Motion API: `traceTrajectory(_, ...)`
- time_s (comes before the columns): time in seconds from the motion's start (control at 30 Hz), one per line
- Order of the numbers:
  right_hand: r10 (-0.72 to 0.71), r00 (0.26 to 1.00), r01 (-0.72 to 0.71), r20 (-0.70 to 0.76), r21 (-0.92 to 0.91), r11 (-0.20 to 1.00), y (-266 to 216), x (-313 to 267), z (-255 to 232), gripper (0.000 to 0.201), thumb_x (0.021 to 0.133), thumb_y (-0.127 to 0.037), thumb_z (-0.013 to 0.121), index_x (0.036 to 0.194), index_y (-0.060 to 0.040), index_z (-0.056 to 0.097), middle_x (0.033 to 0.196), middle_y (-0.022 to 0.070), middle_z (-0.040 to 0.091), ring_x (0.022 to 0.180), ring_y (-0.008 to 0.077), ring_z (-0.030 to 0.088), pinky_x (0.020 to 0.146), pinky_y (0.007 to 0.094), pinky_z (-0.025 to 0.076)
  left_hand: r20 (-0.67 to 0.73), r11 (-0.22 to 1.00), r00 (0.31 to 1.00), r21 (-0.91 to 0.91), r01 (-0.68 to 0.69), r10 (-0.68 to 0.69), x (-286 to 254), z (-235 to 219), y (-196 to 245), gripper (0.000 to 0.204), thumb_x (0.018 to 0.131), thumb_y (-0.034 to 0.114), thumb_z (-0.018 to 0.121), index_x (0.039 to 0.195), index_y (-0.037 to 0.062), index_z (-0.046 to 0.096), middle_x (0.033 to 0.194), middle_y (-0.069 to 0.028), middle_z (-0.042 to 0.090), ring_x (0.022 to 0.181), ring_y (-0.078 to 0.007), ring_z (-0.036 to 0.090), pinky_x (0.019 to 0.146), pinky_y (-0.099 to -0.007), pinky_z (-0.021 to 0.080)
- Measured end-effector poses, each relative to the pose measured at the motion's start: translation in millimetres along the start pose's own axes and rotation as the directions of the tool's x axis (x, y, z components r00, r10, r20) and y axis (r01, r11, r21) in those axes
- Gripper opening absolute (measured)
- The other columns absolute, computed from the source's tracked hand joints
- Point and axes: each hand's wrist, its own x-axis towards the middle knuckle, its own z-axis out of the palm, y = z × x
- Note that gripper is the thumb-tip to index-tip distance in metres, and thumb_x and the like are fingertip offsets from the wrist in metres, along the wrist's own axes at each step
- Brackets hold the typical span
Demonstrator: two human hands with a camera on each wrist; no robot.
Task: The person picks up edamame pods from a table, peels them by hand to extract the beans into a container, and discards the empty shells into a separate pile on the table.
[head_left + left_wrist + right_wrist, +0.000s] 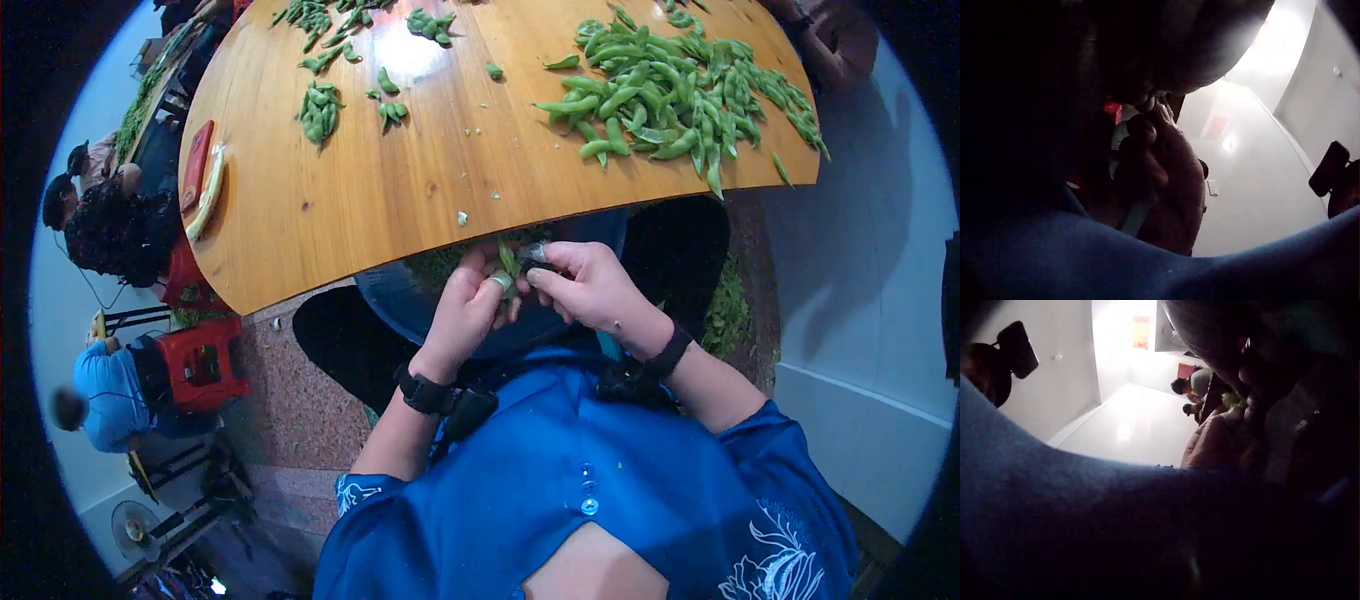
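Note:
In the head view, a green edamame pod (509, 258) stands between the two hands, just below the table's near edge. My left hand (463, 303) holds it with curled fingers and thumb; a pale band wraps that thumb. From the other side, my right hand (597, 288) has thumb and forefinger pinched together at the pod, with a silvery covering (535, 252) on a fingertip. Beneath both hands is a blue basin (385, 305) containing green bits, partly hidden by the tabletop. Both wrist views are dark; a bit of green (1232, 399) shows at the fingers in the right one.
The wooden table (380, 200) bears a large heap of edamame pods (650, 90) at right and smaller clusters (320, 112) at left. A red phone-like object (197, 165) lies by the left edge. Another person (110, 395) sits near a red stool (205, 365).

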Motion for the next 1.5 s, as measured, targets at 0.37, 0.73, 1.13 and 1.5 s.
traceTrajectory(0.37, -0.556, 0.831, 0.402, -0.009, -0.68, 0.613, -1.4, -5.0, 5.2, 0.008, 0.082, -0.012, 0.057, 0.082, -0.0034, 0.058, 0.069, 0.0192, 0.059, 0.068, 0.0387, 0.06, 0.058, 0.0474, 0.047, -0.173, 0.966, 0.973, 0.235, -0.111, 0.154, -3.2, 3.1, -11.1, 0.032, 0.089, 0.014, 0.062, 0.116, 0.0001, 0.05, 0.092, -0.0042, 0.059, 0.079, -0.0076, 0.055, 0.069, -0.0219, 0.046)
traceTrajectory(0.73, -0.139, 0.987, 0.151, 0.08, -0.156, 0.976, 7.2, 9.0, -8.7, 0.015, 0.084, -0.016, 0.058, 0.083, -0.0015, 0.063, 0.058, 0.0054, 0.055, 0.053, 0.0102, 0.053, 0.048, 0.0307, 0.042, -0.033, 0.882, 0.973, 0.429, -0.194, 0.23, -4.5, -7.4, 6.4, 0.017, 0.092, 0.012, 0.056, 0.104, 0.0006, 0.059, 0.081, -0.0026, 0.061, 0.068, -0.0064, 0.055, 0.059, -0.0215, 0.045)
traceTrajectory(1.13, 0.056, 0.996, -0.062, 0.075, 0.079, 0.995, 4.2, 8.5, -13.3, 0.018, 0.087, -0.017, 0.058, 0.074, -0.0041, 0.061, 0.06, -0.0007, 0.057, 0.045, 0.0067, 0.051, 0.041, 0.0226, 0.04, -0.212, 0.937, 0.977, 0.333, 0.104, -0.033, -5.3, -15.8, 0.7, 0.026, 0.094, 0.017, 0.052, 0.11, -0.0016, 0.058, 0.078, -0.0035, 0.059, 0.064, -0.0081, 0.051, 0.056, -0.0236, 0.043)
traceTrajectory(1.5, -0.05, 0.998, 0.045, 0.041, 0.124, 0.991, 2.9, -0.2, -9.5, 0.015, 0.089, -0.014, 0.057, 0.09, -0.0038, 0.067, 0.062, -0.0024, 0.056, 0.045, 0.005, 0.048, 0.042, 0.0212, 0.039, 0.045, 0.968, 0.984, -0.176, 0.179, -0.174, -8.8, -6.8, -12.4, 0.028, 0.097, 0.032, 0.048, 0.103, 0.0061, 0.058, 0.078, 0.0016, 0.057, 0.058, -0.0051, 0.045, 0.049, -0.018, 0.033)
